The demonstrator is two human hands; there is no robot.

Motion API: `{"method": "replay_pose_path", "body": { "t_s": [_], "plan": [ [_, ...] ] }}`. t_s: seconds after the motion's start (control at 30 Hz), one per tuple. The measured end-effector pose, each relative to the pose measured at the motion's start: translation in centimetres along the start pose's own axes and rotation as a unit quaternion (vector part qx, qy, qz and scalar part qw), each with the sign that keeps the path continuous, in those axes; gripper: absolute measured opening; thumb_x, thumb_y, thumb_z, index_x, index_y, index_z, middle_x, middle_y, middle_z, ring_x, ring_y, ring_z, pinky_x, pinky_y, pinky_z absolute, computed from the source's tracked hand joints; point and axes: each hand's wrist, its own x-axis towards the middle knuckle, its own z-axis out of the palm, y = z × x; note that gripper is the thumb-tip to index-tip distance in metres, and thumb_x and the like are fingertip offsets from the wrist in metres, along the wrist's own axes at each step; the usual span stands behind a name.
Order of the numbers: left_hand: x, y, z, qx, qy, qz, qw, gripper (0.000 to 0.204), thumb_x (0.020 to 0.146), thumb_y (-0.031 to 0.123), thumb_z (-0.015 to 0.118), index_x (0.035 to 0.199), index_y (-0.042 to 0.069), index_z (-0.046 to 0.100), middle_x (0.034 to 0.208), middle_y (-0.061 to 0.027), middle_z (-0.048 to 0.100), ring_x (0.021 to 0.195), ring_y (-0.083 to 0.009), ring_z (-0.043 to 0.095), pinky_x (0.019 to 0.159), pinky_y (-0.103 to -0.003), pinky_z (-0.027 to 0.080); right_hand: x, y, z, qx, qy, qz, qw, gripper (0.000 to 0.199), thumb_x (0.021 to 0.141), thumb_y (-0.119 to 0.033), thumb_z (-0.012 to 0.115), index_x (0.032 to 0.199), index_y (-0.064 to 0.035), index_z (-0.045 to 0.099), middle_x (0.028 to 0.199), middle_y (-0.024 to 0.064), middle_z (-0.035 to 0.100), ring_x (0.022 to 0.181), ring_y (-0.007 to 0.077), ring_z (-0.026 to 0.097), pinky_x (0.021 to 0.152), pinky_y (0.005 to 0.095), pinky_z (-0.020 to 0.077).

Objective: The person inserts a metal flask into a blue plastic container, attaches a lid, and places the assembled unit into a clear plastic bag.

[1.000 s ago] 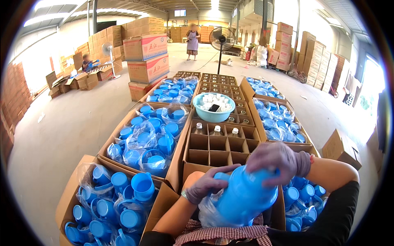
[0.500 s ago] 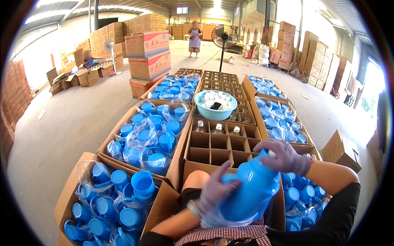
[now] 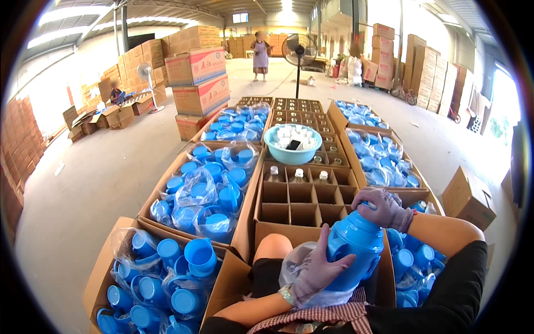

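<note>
A blue thermos flask (image 3: 360,240) stands slightly tilted over my lap. Clear plastic wrap (image 3: 293,268) hangs loosely around its lower part. My left hand (image 3: 320,274), in a purple-grey glove, grips the flask's side with its thumb raised along the body. My gloved right hand (image 3: 382,209) is closed over the flask's narrow top; the fingers hide whatever cap or stopper is there. Just ahead is a divided carton (image 3: 302,212), with several white-capped glass liners (image 3: 298,175) in its far row.
Cartons of bagged blue flask parts flank me, including a near-left carton (image 3: 225,278). A light-blue basin (image 3: 293,156) of white stoppers with a dark phone sits ahead. Farther off are a black fan (image 3: 299,50), stacked cartons (image 3: 201,97), and a standing person (image 3: 260,55).
The flask has come more upright and shifted slightly right. My right hand has closed over its top, covering the white piece seen there before. My left hand has slid lower along the flask.
</note>
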Motion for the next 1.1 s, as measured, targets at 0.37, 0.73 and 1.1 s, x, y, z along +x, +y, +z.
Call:
{"method": "replay_pose_path", "body": {
  "t_s": [0.37, 0.73, 1.1],
  "plan": [
    [0.6, -3.4, -7.6, -0.218, -0.217, 0.082, 0.948, 0.125, 0.061, 0.028, 0.101, 0.161, 0.001, 0.031, 0.149, -0.0122, 0.056, 0.132, -0.0192, 0.055, 0.113, -0.036, 0.042, -0.6, -9.8, -1.8, 0.083, 0.015, -0.179, 0.980, 0.111, 0.073, -0.035, 0.089, 0.158, -0.0010, 0.027, 0.114, 0.0170, 0.069, 0.112, 0.0322, 0.068, 0.098, 0.0414, 0.0545],
    [-3.8, -1.6, -3.2, 0.020, 0.044, 0.106, 0.993, 0.121, 0.055, 0.057, 0.093, 0.152, -0.001, 0.048, 0.114, -0.0091, 0.073, 0.105, -0.0148, 0.068, 0.090, -0.031, 0.055, -4.0, -8.6, -0.7, 0.110, 0.130, -0.151, 0.974, 0.114, 0.068, -0.037, 0.088, 0.159, -0.0008, 0.029, 0.110, 0.0151, 0.071, 0.100, 0.0301, 0.073, 0.093, 0.0415, 0.0569],
    [-1.9, -11.8, -9.2, -0.406, 0.203, -0.034, 0.890, 0.057, 0.103, 0.050, 0.059, 0.139, 0.006, 0.058, 0.069, 0.0065, 0.048, 0.058, -0.0082, 0.046, 0.053, -0.026, 0.036, -11.2, 3.2, 13.0, 0.262, 0.178, 0.149, 0.937, 0.054, 0.089, -0.026, 0.077, 0.131, 0.0025, 0.060, 0.122, 0.0225, 0.066, 0.118, 0.0319, 0.065, 0.103, 0.0403, 0.0503]
  ]
}}
